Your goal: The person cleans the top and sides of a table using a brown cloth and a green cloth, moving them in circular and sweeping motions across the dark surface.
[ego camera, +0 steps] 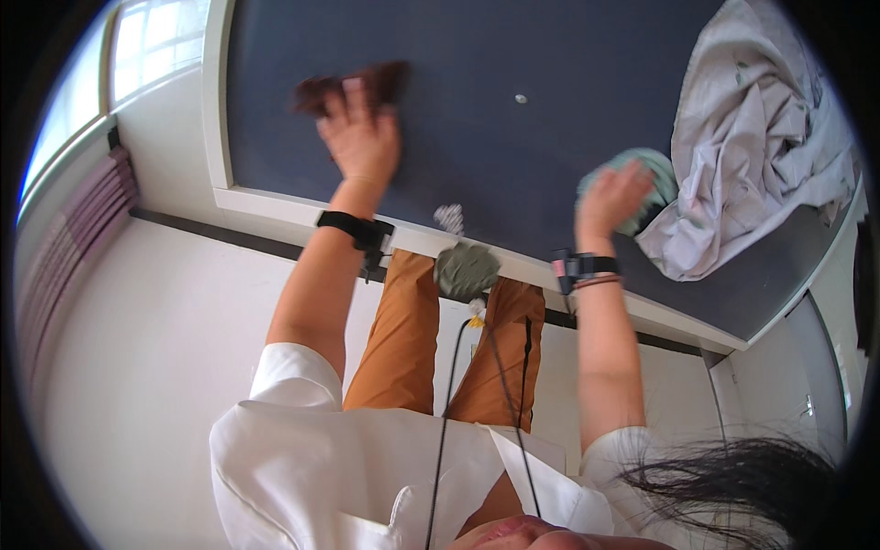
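On a dark grey, white-edged surface (467, 117), my left hand (361, 141) lies over a dark brown cloth (388, 75), fingers spread and slightly blurred. Whether the fingers grip the cloth cannot be told. My right hand (612, 196) is on a pale green, rounded cloth item (656, 165), also blurred; its grip is unclear. Beside that hand a crumpled pale fabric with a leaf pattern (735, 158) covers the right part of the surface. A small whitish round thing (521, 99) sits between the hands, farther back.
A grey-green pendant (467, 269) hangs on a dark cord before the near white edge (275, 204). A small striped thing (450, 218) is at that edge. Purple curtains (89, 220) and a window (155, 48) are at the left, a door (790, 364) at the right.
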Demonstrator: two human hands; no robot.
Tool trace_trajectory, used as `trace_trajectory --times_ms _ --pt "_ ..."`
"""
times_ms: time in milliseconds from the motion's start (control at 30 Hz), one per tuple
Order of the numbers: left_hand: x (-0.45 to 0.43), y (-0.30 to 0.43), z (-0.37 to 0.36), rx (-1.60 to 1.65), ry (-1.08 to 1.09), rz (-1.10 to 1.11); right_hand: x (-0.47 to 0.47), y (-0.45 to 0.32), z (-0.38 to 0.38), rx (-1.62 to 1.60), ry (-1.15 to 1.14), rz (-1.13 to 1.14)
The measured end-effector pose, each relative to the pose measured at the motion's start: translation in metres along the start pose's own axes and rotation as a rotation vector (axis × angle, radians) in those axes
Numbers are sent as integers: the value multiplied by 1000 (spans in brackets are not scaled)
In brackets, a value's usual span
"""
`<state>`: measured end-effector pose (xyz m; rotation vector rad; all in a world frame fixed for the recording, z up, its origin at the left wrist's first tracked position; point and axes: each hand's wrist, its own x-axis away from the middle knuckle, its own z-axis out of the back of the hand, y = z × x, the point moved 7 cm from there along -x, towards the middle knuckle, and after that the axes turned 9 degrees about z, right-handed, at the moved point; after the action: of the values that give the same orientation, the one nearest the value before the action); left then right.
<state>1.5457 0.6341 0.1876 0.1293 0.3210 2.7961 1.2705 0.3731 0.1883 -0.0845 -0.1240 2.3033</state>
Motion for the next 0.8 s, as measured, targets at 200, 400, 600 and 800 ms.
trace_trajectory --times_ms 200,400,600,800 --pt "-15 -11 8 -187 -364 -429 -4 -238 -14 -262 -285 732" --pt "-90 -150 47 -373 -121 -16 -104 -95 -14 -20 35 402" --pt "-123 -102 20 21 99 24 -161 -72 -32 -6 60 -89" --pt "-121 26 6 105 -140 -482 -121 -267 -29 -136 -208 827"
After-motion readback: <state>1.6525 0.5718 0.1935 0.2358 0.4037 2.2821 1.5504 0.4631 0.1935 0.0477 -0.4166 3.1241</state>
